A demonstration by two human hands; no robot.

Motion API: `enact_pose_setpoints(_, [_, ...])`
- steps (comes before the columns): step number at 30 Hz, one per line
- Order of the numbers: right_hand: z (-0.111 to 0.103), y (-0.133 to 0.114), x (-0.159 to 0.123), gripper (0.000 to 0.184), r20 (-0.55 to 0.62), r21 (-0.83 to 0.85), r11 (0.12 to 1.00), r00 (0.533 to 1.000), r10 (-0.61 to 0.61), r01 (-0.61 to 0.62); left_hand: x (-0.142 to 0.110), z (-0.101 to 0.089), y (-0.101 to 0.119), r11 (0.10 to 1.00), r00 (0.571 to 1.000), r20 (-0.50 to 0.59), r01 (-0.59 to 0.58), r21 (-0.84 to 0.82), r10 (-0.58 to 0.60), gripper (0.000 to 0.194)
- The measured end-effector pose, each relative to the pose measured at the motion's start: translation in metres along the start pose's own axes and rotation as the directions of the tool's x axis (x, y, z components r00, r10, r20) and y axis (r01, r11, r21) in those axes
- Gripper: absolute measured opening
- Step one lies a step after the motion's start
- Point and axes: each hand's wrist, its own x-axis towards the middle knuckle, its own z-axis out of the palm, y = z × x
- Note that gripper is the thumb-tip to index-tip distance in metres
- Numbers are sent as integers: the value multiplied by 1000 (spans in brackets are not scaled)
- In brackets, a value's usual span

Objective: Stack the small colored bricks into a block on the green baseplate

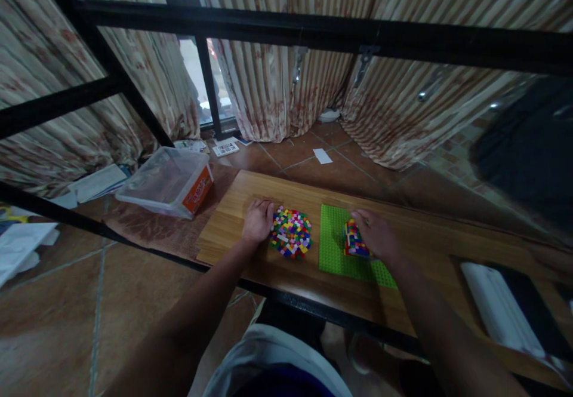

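Gap between brick pile [290, 233] and baseplate [330, 243], white device [501, 306] rightward

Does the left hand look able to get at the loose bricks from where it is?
Very likely yes: the left hand is right at the edge of the loose bricks, and nothing visible blocks the way.

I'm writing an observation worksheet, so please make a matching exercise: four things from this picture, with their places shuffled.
1. Left hand
2. Right hand
3. Loose bricks
4. Clear plastic box

A. Beyond the table's left end
B. At the assembled bricks on the green baseplate
C. Between the two hands
D. At the loose pile's left edge

Pairs: 1-D, 2-B, 3-C, 4-A
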Motion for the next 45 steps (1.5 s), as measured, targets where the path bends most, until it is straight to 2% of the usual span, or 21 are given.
enact_pose_setpoints(3, [7,-24,-11,40,-139,-2,995,985,-103,104,0,1,-1,1000,1000,-8,-1,6,1,34])
enact_pose_setpoints(4, [12,-34,-15,38,-141,0,990,980,-142,143,0,1,-1,1000,1000,-9,-4,6,4,33])
enact_pose_setpoints(7, [36,-58,-26,33,-14,-19,974,974,-227,226,0,2,-2,1000,1000,-17,-5,9,5,33])
enact_pose_setpoints(10, [62,-67,-28,30,91,-88,982,983,-159,167,0,2,-2,1000,1000,-17,-10,9,10,33])
enact_pose_setpoints(13, [79,-65,-23,26,115,-132,985,989,-92,107,-1,1,-2,1000,1000,-18,-13,5,13,32])
enact_pose_setpoints(21, [83,-70,-12,20,140,-101,995,990,2,13,0,0,0,1000,1000,2,-6,21,6,32])
enact_pose_setpoints(25, [79,-75,-17,19,94,-59,998,995,18,-13,1,0,0,1000,1000,9,-9,21,8,33])
enact_pose_setpoints(28, [69,-78,-27,17,2,74,997,1000,27,-27,1,1,-2,1000,1000,0,-9,23,9,32])
enact_pose_setpoints(33, [38,-74,-47,18,-89,445,892,987,135,-82,2,2,-4,1000,1000,-12,-16,21,17,34])
enact_pose_setpoints(36, [13,-55,-48,23,-111,509,848,965,236,-149,2,1,-4,1000,1000,-4,-20,17,20,35])
enact_pose_setpoints(39, [-8,-27,-40,25,-181,431,880,936,300,-199,3,0,-4,1000,1000,2,-13,17,13,36])
enact_pose_setpoints(42, [-19,-5,-28,23,-220,194,964,950,222,-180,3,1,-5,999,1000,3,-19,28,18,36])
enact_pose_setpoints(45, [-19,2,-19,21,-182,8,995,979,95,-95,3,2,-6,999,1000,-10,-30,33,30,35])
